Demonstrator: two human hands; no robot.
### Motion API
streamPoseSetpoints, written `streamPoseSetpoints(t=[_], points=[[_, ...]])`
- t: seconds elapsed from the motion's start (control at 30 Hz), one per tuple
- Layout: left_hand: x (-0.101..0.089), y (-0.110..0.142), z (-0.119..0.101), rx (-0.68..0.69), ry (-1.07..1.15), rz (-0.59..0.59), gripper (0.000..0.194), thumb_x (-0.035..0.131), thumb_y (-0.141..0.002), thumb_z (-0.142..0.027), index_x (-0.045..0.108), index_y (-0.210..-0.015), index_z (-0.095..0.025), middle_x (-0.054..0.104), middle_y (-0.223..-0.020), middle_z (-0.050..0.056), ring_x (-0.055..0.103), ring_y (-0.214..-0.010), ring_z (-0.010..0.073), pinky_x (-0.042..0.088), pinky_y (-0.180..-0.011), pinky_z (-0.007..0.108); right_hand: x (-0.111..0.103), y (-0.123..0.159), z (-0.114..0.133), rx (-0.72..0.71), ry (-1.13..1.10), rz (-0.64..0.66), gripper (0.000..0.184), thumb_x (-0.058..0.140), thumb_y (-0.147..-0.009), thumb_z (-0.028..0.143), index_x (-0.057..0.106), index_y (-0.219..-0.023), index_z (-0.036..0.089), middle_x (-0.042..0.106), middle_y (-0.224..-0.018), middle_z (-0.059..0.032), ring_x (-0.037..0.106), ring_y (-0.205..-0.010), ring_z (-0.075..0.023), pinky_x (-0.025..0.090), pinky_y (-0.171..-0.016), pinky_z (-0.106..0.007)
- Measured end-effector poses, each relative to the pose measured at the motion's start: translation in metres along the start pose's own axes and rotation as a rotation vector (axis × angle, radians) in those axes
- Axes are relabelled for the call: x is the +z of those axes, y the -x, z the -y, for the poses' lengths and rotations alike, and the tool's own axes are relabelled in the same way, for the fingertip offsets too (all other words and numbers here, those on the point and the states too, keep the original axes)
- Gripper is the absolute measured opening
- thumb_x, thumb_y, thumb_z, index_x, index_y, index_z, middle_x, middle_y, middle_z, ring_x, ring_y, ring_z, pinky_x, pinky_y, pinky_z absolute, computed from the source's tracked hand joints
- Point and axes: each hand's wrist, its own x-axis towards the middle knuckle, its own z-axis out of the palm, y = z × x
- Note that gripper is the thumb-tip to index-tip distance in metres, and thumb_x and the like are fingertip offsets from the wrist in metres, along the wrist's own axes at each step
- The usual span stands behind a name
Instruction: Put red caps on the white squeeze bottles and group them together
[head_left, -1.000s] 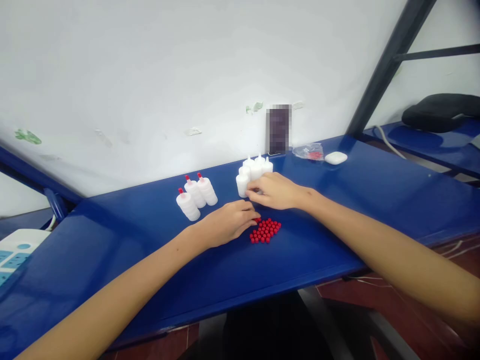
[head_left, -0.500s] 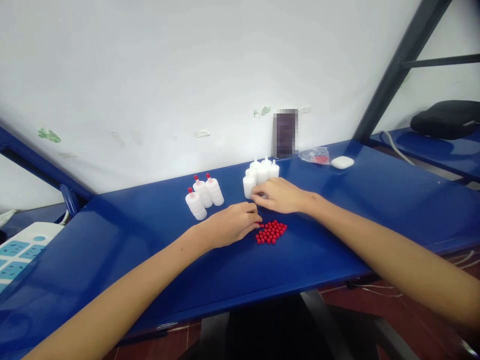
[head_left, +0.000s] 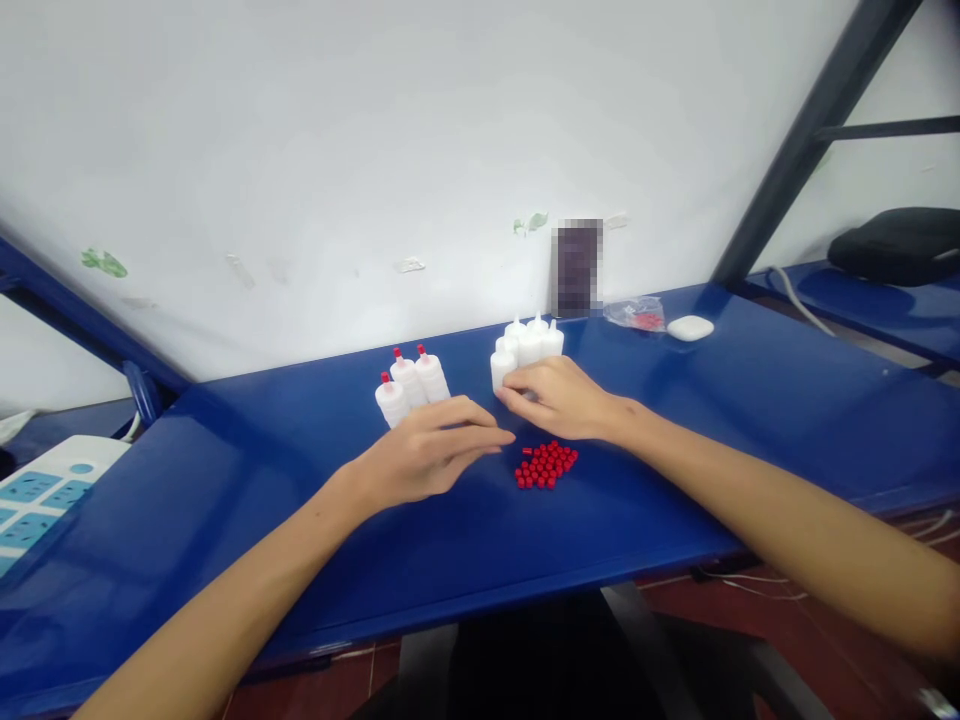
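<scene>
My left hand point(head_left: 435, 450) hovers left of a cluster of small red caps point(head_left: 547, 465). Its fingers are stretched out, the thumb below them, and nothing shows in it. My right hand point(head_left: 553, 395) is behind the caps, in front of several white squeeze bottles point(head_left: 529, 345) with bare pointed tips. Its fingers are bent and drawn together at the lower right side of the front bottle point(head_left: 503, 368); whatever lies between them is hidden. Behind my left hand stand three white bottles point(head_left: 429, 375) with red caps on their tips, their lower parts partly covered.
A clear plastic bag point(head_left: 637, 313) with red pieces and a white rounded case point(head_left: 690, 328) lie at the back right of the blue table point(head_left: 420, 560). A blurred dark panel point(head_left: 577, 268) leans on the wall. A power strip point(head_left: 56, 500) sits at far left.
My left hand has drawn back leftward from the caps and its fingers have straightened, now covering more of the capped bottles. My right hand stays by the front bottle.
</scene>
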Motion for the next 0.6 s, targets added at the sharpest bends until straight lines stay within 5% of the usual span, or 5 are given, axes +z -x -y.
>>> streamPoseSetpoints(t=[0.13, 0.33, 0.6], points=[[-0.016, 0.021, 0.005, -0.03, -0.09, -0.094, 0.029, 0.058, -0.089, -0.006, 0.067, -0.112, -0.022, 0.07, -0.096, 0.005, 0.067, -0.084, 0.0119, 0.056, -0.073, 0.023, 0.005, 0.0, 0.017, -0.12, -0.123, -0.03, 0.044, 0.037, -0.098, 0.044, 0.053, -0.068, 0.017, 0.053, -0.064, 0.0005, 0.041, -0.058, -0.0106, 0.023, -0.057, -0.027], [-0.005, 0.035, 0.004, -0.067, -0.204, -0.3, 0.034, 0.064, -0.085, -0.006, 0.066, -0.115, -0.022, 0.07, -0.095, 0.003, 0.067, -0.083, 0.0119, 0.055, -0.07, 0.022, 0.007, -0.015, 0.039, -0.194, -0.112, 0.001, 0.043, 0.047, -0.089, 0.052, 0.049, -0.064, 0.017, 0.052, -0.067, 0.0, 0.039, -0.058, -0.0102, 0.022, -0.055, -0.027], [0.005, 0.034, -0.004, -0.129, -0.115, -0.32, 0.033, 0.056, -0.091, -0.008, 0.064, -0.119, -0.022, 0.069, -0.106, 0.005, 0.067, -0.091, 0.013, 0.058, -0.077, 0.024, 0.015, -0.026, 0.052, -0.193, -0.159, -0.006, 0.032, 0.047, -0.086, 0.043, 0.038, -0.066, 0.02, 0.045, -0.058, 0.003, 0.034, -0.052, -0.0091, 0.021, -0.053, -0.027]])
